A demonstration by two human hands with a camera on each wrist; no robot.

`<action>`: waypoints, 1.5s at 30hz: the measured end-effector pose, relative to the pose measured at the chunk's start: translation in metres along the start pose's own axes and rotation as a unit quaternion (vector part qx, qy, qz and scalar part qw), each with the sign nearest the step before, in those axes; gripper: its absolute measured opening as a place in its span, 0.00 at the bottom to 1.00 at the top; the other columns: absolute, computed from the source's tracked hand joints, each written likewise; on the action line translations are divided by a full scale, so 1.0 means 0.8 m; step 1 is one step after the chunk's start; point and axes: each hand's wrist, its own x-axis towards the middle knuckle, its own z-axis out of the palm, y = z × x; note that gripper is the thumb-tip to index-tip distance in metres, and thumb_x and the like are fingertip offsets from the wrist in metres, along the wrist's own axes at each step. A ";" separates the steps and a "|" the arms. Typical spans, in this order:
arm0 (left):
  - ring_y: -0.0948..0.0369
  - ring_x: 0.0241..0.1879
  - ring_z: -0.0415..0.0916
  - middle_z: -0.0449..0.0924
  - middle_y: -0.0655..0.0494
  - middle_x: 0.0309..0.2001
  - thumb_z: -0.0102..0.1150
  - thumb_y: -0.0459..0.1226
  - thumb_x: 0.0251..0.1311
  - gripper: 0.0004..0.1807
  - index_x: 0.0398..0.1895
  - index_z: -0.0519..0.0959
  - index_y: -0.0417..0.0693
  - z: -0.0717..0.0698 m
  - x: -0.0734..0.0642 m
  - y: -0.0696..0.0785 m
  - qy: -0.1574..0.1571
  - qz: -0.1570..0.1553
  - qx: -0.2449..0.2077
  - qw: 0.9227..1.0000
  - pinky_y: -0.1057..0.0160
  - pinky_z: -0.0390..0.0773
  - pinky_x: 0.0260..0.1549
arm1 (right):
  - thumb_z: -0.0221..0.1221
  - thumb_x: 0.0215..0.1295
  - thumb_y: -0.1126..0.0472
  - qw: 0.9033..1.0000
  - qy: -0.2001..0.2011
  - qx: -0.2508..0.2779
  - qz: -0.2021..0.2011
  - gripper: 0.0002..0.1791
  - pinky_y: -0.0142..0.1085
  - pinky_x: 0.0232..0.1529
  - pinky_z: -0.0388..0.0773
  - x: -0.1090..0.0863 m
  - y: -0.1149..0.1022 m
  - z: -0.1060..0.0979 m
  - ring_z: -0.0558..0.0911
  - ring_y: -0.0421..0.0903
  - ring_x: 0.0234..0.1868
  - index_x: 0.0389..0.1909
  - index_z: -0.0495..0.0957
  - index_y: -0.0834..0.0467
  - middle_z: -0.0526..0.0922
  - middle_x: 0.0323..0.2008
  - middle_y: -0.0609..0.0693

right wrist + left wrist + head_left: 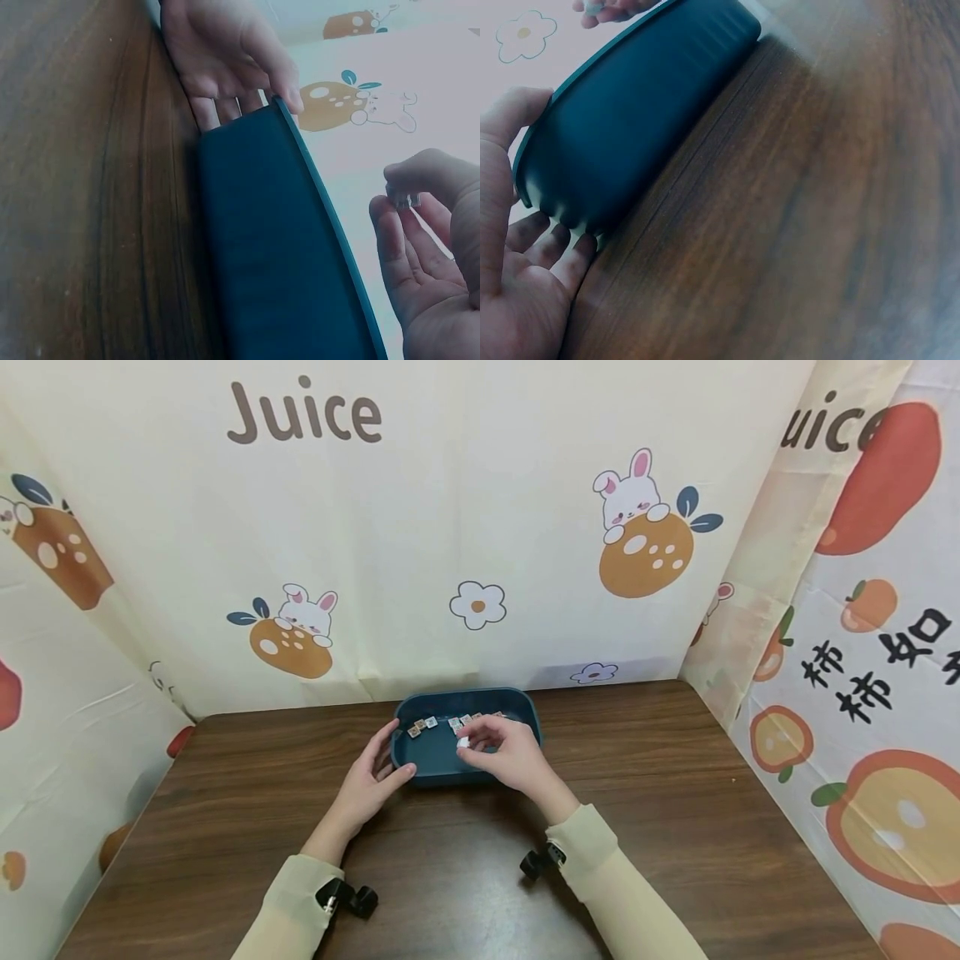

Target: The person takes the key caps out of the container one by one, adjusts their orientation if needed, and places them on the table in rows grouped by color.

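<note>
A dark blue plastic tray (441, 770) stands near the far edge of the table. My left hand (370, 781) holds it by its left end. In the left wrist view, the thumb (521, 109) lies at the rim and the other fingers touch the end wall from outside. Between thumb and fingertips, my right hand (512, 755) pinches a small white block (463, 742) above the tray. Several small blocks (420, 725) with coloured marks lie along the far side inside the tray. The right hand covers part of them, and their marks are too small to read.
The tray rests on a dark wooden table (450, 877). Behind it hangs a pale printed cloth (420, 527), with more cloth (795, 643) down the right side. A black wrist camera (352, 897) sits on the left sleeve, another (542, 860) on the right.
</note>
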 end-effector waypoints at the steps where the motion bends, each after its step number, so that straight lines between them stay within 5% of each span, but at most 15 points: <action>1: 0.42 0.83 0.59 0.54 0.45 0.87 0.70 0.39 0.75 0.45 0.89 0.56 0.54 0.000 0.000 0.000 0.000 0.001 -0.001 1.000 0.44 0.67 0.75 | 0.76 0.68 0.62 1.000 0.001 0.007 0.002 0.11 0.35 0.47 0.88 -0.002 0.000 0.000 0.87 0.42 0.41 0.49 0.89 0.53 0.88 0.45 0.45; 10: 0.41 0.83 0.60 0.54 0.45 0.87 0.69 0.39 0.76 0.45 0.89 0.56 0.55 -0.002 -0.003 0.000 -0.001 0.000 -0.004 1.000 0.44 0.67 0.75 | 0.76 0.66 0.68 0.998 0.005 0.064 0.027 0.13 0.37 0.53 0.89 -0.011 0.001 -0.004 0.91 0.46 0.45 0.49 0.88 0.59 0.88 0.48 0.53; 19: 0.40 0.84 0.57 0.52 0.47 0.88 0.68 0.43 0.77 0.45 0.90 0.55 0.60 -0.003 0.000 0.002 -0.004 -0.005 0.006 1.000 0.41 0.65 0.75 | 0.76 0.68 0.62 0.998 -0.025 0.037 0.039 0.10 0.34 0.41 0.87 -0.025 -0.010 -0.002 0.88 0.44 0.39 0.48 0.89 0.54 0.91 0.39 0.46; 27: 0.41 0.84 0.57 0.50 0.48 0.89 0.66 0.43 0.79 0.45 0.91 0.53 0.61 -0.004 0.002 0.003 -0.009 -0.017 0.002 1.000 0.44 0.66 0.75 | 0.77 0.66 0.66 0.992 -0.091 0.069 0.059 0.12 0.32 0.47 0.90 -0.040 -0.015 0.037 0.91 0.40 0.39 0.47 0.88 0.60 0.92 0.40 0.50; 45: 0.43 0.85 0.54 0.49 0.46 0.89 0.64 0.41 0.80 0.44 0.91 0.52 0.60 -0.006 0.003 0.005 -0.015 -0.021 -0.008 1.000 0.47 0.64 0.77 | 0.77 0.67 0.66 0.987 -0.135 0.031 0.081 0.09 0.28 0.43 0.88 -0.048 -0.006 0.091 0.88 0.35 0.38 0.45 0.91 0.56 0.89 0.41 0.46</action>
